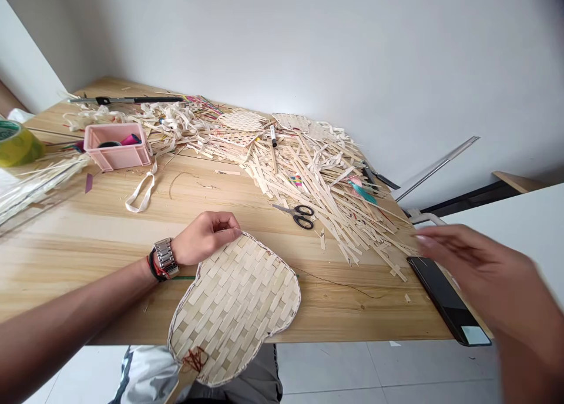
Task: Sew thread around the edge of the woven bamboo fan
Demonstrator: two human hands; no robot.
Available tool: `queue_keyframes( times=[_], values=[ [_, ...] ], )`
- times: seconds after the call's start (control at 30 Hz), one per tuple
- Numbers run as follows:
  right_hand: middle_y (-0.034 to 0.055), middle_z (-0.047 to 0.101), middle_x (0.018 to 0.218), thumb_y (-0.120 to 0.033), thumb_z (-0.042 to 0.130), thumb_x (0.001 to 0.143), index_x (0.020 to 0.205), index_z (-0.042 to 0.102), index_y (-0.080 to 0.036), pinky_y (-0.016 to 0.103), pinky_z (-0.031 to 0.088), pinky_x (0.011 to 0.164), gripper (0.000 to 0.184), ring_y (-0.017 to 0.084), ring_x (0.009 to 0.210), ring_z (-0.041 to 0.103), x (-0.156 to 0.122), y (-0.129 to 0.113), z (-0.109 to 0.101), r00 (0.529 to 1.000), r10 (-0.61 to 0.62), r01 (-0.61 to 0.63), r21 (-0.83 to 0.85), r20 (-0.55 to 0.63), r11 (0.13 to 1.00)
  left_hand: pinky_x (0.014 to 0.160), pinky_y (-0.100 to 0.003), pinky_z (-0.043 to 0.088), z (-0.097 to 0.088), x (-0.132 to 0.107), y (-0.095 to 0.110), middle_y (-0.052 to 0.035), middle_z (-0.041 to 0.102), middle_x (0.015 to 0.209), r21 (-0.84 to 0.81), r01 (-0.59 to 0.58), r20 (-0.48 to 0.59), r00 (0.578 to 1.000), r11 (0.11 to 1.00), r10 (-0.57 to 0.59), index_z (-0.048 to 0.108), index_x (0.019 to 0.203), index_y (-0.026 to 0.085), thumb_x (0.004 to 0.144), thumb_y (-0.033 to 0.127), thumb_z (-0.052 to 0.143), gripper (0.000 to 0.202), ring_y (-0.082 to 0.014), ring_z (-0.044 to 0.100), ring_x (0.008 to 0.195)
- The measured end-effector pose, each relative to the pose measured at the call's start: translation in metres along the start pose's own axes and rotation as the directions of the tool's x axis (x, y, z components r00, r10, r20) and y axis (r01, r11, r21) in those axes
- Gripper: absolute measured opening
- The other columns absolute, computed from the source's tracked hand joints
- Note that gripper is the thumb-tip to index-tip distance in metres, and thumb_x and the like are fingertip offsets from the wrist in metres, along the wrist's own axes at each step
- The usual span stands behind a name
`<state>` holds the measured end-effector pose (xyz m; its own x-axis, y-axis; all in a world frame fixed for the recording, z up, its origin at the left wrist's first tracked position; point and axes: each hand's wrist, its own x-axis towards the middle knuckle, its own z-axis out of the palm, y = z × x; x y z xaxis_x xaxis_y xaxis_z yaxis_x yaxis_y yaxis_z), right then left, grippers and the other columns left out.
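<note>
My left hand [205, 238] pinches the upper rim of a woven bamboo hand fan [233, 310], which lies at the table's front edge. The heart-shaped fan has a thin dark edge binding, and its handle, wrapped in red thread, hangs past the edge. A steel wristwatch and dark bands circle my left wrist. My right hand [476, 275], blurred by motion, hovers at the right with fingers extended and holds nothing visible. Beneath it lies a black phone [447, 298]. Black-handled scissors [297, 216] rest beyond the fan.
A large heap of bamboo strips [308, 181] covers the wooden table [88, 263]. Woven mats [242, 120], a pink crate [117, 156], a yellow-green tape roll [17, 144], a marker [273, 135] and a metal ruler [436, 168] surround it. A wall stands behind.
</note>
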<state>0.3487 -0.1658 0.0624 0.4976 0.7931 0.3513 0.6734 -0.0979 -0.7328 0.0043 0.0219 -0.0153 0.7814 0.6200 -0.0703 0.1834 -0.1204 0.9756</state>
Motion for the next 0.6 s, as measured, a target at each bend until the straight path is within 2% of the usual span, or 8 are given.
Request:
queue_keyframes(
  times=[0.03, 0.07, 0.1, 0.13, 0.2, 0.3, 0.4, 0.6],
  values=[
    [0.0124, 0.069, 0.073, -0.048, 0.082, 0.067, 0.079, 0.076, -0.029, 0.037, 0.043, 0.054, 0.023, 0.019, 0.062, 0.061, 0.003, -0.011, 0.018, 0.980, -0.128, 0.128, 0.012, 0.151, 0.992, 0.052, -0.022, 0.030, 0.000, 0.000, 0.000, 0.0028, 0.048, 0.064, 0.001, 0.003, 0.005, 1.000, 1.000, -0.003, 0.058, 0.077, 0.012, 0.089, 0.037, 0.056, 0.027, -0.0092, 0.038, 0.057],
    [0.0107, 0.068, 0.073, -0.044, 0.075, 0.076, 0.079, 0.074, -0.030, 0.035, 0.042, 0.054, 0.015, 0.017, 0.063, 0.060, 0.005, -0.025, 0.037, 0.940, -0.222, 0.218, 0.045, 0.259, 0.975, 0.052, -0.022, 0.030, 0.000, 0.000, -0.001, 0.0030, 0.047, 0.063, 0.006, 0.007, 0.010, 1.000, 1.000, -0.007, 0.057, 0.077, 0.012, 0.089, 0.038, 0.055, 0.028, -0.0093, 0.038, 0.057],
    [0.0078, 0.067, 0.075, -0.035, 0.068, 0.085, 0.082, 0.070, -0.027, 0.033, 0.043, 0.057, 0.009, 0.016, 0.066, 0.059, 0.007, -0.041, 0.056, 0.914, -0.244, 0.248, 0.031, 0.324, 0.968, 0.052, -0.022, 0.029, 0.001, 0.000, -0.001, 0.0031, 0.046, 0.063, 0.016, 0.009, 0.012, 1.000, 1.000, -0.009, 0.057, 0.077, 0.013, 0.090, 0.038, 0.055, 0.029, -0.0093, 0.038, 0.057],
    [0.0044, 0.063, 0.073, -0.028, 0.064, 0.087, 0.084, 0.067, -0.024, 0.031, 0.041, 0.057, 0.005, 0.014, 0.063, 0.055, 0.009, -0.056, 0.075, 0.868, -0.297, 0.301, 0.054, 0.398, 0.952, 0.053, -0.022, 0.030, 0.001, 0.000, 0.000, 0.0032, 0.046, 0.064, 0.031, 0.008, 0.010, 1.000, 0.999, -0.009, 0.057, 0.077, 0.013, 0.090, 0.038, 0.054, 0.029, -0.0094, 0.037, 0.057],
    [-0.0017, 0.050, 0.063, -0.020, 0.061, 0.087, 0.079, 0.061, -0.021, 0.027, 0.035, 0.053, 0.007, 0.010, 0.057, 0.044, 0.013, -0.084, 0.108, 0.779, -0.394, 0.388, 0.120, 0.487, 0.914, 0.053, -0.022, 0.029, 0.001, 0.000, 0.000, 0.0038, 0.044, 0.063, 0.048, 0.009, 0.006, 1.000, 0.999, -0.009, 0.056, 0.077, 0.013, 0.091, 0.038, 0.053, 0.028, -0.0094, 0.036, 0.057],
    [-0.0047, 0.040, 0.062, -0.010, 0.057, 0.081, 0.072, 0.054, -0.019, 0.024, 0.031, 0.053, 0.013, 0.008, 0.056, 0.037, 0.016, -0.102, 0.140, 0.706, -0.453, 0.436, 0.170, 0.544, 0.884, 0.052, -0.022, 0.028, 0.001, 0.000, 0.001, 0.0049, 0.041, 0.061, 0.028, 0.014, 0.009, 1.000, 1.000, -0.014, 0.054, 0.077, 0.014, 0.091, 0.037, 0.052, 0.028, -0.0091, 0.034, 0.056],
    [-0.0052, 0.040, 0.062, -0.005, 0.054, 0.078, 0.071, 0.052, -0.018, 0.023, 0.031, 0.053, 0.015, 0.007, 0.056, 0.038, 0.014, -0.097, 0.153, 0.682, -0.443, 0.410, 0.197, 0.582, 0.890, 0.051, -0.022, 0.027, 0.002, 0.000, 0.001, 0.0051, 0.041, 0.061, 0.015, 0.012, 0.004, 1.000, 1.000, -0.012, 0.054, 0.076, 0.014, 0.091, 0.036, 0.052, 0.027, -0.0087, 0.034, 0.055],
    [-0.0067, 0.034, 0.059, -0.004, 0.056, 0.077, 0.069, 0.048, -0.019, 0.023, 0.030, 0.055, 0.018, 0.007, 0.054, 0.034, 0.004, -0.084, 0.160, 0.694, -0.443, 0.408, 0.196, 0.568, 0.892, 0.048, -0.021, 0.024, 0.002, 0.000, 0.001, 0.0063, 0.038, 0.058, 0.006, 0.018, -0.006, 1.000, 1.000, -0.018, 0.054, 0.074, 0.014, 0.090, 0.032, 0.054, 0.024, -0.0076, 0.030, 0.052]
  ],
)
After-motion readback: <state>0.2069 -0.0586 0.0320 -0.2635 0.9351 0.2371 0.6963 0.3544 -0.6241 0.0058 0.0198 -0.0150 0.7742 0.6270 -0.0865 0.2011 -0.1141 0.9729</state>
